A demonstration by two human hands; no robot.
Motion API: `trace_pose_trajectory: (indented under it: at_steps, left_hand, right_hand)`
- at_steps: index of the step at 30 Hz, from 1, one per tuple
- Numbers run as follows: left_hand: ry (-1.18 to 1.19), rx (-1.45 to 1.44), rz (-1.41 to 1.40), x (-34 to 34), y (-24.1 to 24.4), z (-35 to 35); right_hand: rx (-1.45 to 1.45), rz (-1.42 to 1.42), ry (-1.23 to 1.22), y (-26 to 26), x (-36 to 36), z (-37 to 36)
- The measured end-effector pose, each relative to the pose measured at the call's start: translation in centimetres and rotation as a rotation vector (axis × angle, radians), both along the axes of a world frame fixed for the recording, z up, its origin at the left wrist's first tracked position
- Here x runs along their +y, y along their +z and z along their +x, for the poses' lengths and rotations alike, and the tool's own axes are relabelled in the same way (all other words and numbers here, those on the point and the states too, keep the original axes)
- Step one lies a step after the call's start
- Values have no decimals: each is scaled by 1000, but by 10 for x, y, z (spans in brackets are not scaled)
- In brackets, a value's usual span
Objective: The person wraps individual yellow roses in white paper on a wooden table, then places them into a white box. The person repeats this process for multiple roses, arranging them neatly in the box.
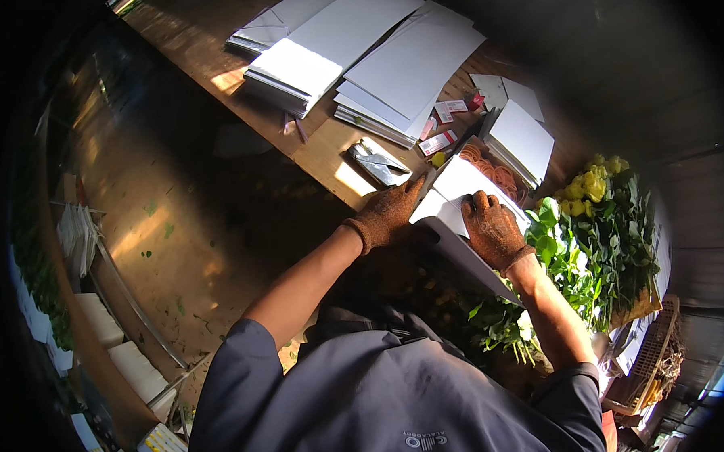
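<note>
Both of my hands wear rust-brown work gloves. A creased white cardboard sheet (457, 182) lies at the table's near edge, one panel slanting down towards my body. My left hand (392, 215) grips its left end, thumb along the edge. With bent fingers my right hand (492, 229) holds the sheet near its middle; the thumb is partly hidden. Just beyond the sheet, orange rubber bands (496, 171) fill a box. A metal stapler (380, 164) sits left of the sheet, close to my left hand.
Stacks of white cardboard (335, 39) cover the wooden table (316, 146). Red-and-white labels (438, 142) and smaller white cards (522, 137) lie nearby. Yellow roses (590, 186) with leafy stems are at right, above a plastic crate (647, 365). A shelf with white bundles (135, 369) stands at left.
</note>
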State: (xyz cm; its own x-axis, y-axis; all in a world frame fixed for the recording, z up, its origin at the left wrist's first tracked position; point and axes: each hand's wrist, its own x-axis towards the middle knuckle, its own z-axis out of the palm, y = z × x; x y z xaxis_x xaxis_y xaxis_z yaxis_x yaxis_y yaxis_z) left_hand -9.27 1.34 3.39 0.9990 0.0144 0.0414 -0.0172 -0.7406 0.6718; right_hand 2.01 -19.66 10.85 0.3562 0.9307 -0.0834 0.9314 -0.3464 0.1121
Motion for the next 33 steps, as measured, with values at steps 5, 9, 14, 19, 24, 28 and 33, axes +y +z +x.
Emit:
trace_pose_trajectory:
  at_steps: [5, 9, 14, 19, 24, 28, 33]
  left_hand:
    - [95, 30, -462, -13, -4, 8]
    - [215, 127, -320, -21, 10, 14]
    - [217, 169, -337, -21, 11, 14]
    - [126, 124, -389, -15, 4, 11]
    - [0, 201, -469, 2, 7, 18]
    - [-199, 284, -507, 55, 8, 42]
    - [-318, 69, 561, 156, -59, 83]
  right_hand:
    - [285, 31, 16, 24, -2, 31]
    - [843, 13, -339, 43, -6, 73]
    - [394, 7, -128, 19, 7, 64]
    - [251, 139, -165, 4, 12, 44]
    - [156, 94, -276, 5, 21, 35]
    - [-3, 43, -446, 15, 37, 22]
    - [271, 114, -897, 14, 49, 3]
